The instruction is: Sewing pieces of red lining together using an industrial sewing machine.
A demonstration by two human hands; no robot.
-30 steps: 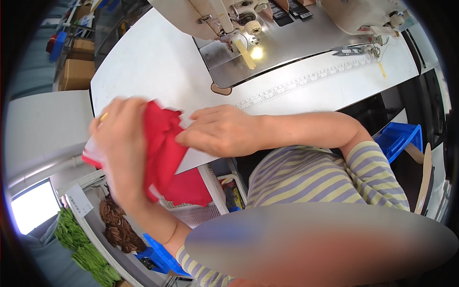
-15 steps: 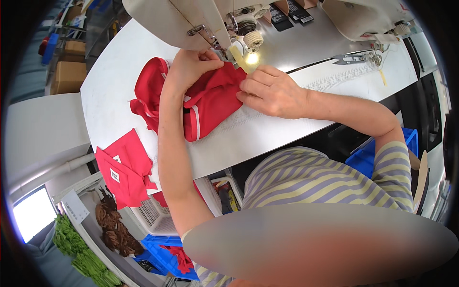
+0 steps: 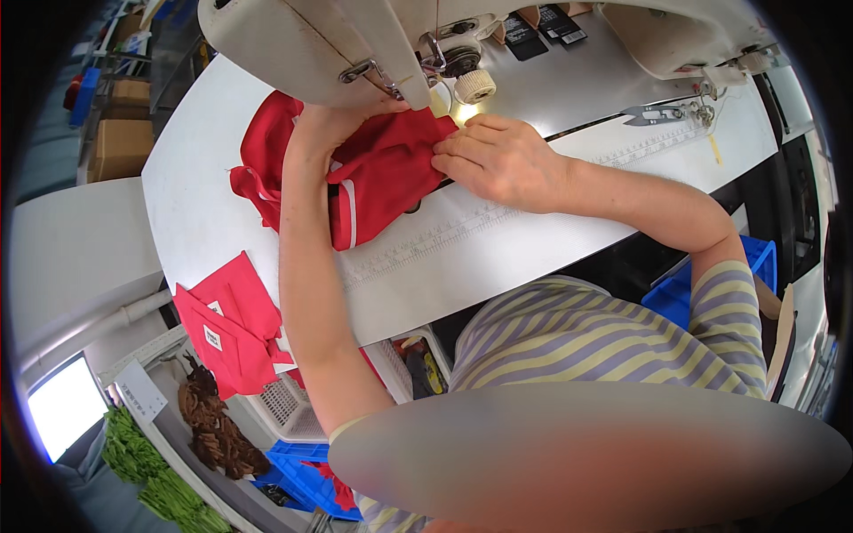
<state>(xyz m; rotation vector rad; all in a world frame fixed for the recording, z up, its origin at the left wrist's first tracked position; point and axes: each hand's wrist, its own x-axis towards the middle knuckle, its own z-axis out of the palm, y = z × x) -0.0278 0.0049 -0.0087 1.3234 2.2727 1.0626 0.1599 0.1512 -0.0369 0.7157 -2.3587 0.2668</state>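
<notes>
A bunched piece of red fabric (image 3: 378, 197) with white trim lies on the table under the sewing machine's head (image 3: 333, 53). My left hand (image 3: 333, 124) rests on its far left part. Those fingers are bent onto the cloth, partly hidden by the machine head. My right hand (image 3: 506, 167) pinches the cloth's right edge, close to the lit needle area. The needle itself is hidden from view. Just above the right hand is the machine's pale round knob (image 3: 474, 86).
A transparent ruler strip (image 3: 444, 233) runs along the white table (image 3: 498, 253). Thread snips (image 3: 656, 115) lie at the right. Red pieces with white labels (image 3: 227, 329) overhang the left edge. Below are a white basket (image 3: 286, 407) and a blue crate (image 3: 306, 471). Black tags (image 3: 524, 37) lie behind.
The red fabric and both hands have shifted slightly away from me and to the left. More of my left hand's fingers are now behind the machine head.
</notes>
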